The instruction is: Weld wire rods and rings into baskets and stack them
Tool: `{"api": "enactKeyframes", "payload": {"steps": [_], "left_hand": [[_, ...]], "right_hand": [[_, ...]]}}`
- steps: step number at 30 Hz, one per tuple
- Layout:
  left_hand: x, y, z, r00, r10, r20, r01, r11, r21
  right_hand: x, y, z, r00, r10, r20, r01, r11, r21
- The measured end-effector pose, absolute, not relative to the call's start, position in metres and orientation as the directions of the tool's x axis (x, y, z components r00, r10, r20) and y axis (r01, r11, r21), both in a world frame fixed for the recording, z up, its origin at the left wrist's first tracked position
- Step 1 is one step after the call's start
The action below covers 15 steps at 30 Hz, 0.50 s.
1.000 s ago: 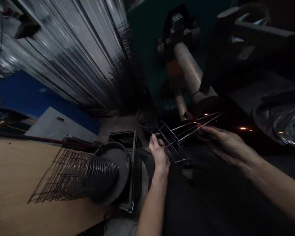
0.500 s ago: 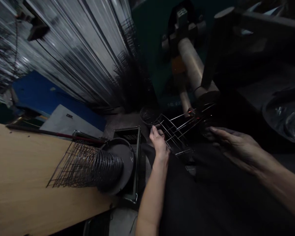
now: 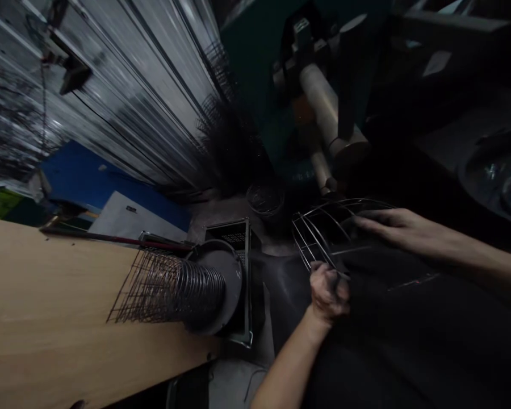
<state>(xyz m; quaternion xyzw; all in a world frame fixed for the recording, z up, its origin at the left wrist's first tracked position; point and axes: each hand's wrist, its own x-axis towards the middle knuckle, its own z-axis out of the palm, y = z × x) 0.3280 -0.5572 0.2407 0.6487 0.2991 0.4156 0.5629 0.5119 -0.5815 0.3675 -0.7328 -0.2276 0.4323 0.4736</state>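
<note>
My left hand [image 3: 329, 291] is closed round the near edge of a wire frame [image 3: 319, 238], made of thin curved and crossing metal wires. At the frame's right side is my right hand [image 3: 394, 224], its fingers bent over the upper wires, though its fingertips are dark and blurred. The frame is tilted above the dark cloth [image 3: 378, 341] over my lap. Just beyond it stands a machine with a thick metal cylinder [image 3: 323, 102] and a thinner rod [image 3: 322, 170] below, both clear of the frame.
A stack of wire frames [image 3: 170, 287] lies at the left over a wooden board [image 3: 46, 307], against a round dark disc [image 3: 225, 284]. Behind the disc is a plastic crate [image 3: 247, 284]. A round container [image 3: 264, 199] stands on the floor; a basin [image 3: 472, 170] is at right.
The wire frame has come away from the machine's rod toward my lap and turned. My left hand moved down and right with it; my right hand moved up onto the frame.
</note>
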Motion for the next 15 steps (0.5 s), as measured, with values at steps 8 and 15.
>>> {"api": "enactKeyframes", "payload": {"steps": [8, 15], "left_hand": [[0.314, -0.529, 0.257, 0.17, 0.899, -0.404, -0.204, 0.433, 0.878], [0.347, -0.517, 0.269, 0.274, 0.691, -0.669, -0.36, 0.719, 0.595]], "right_hand": [[0.495, -0.635, 0.306, 0.447, 0.833, -0.325, 0.143, -0.425, -0.894], [0.493, -0.717, 0.243, 0.619, 0.759, -0.201, 0.205, -0.404, -0.892]]}}
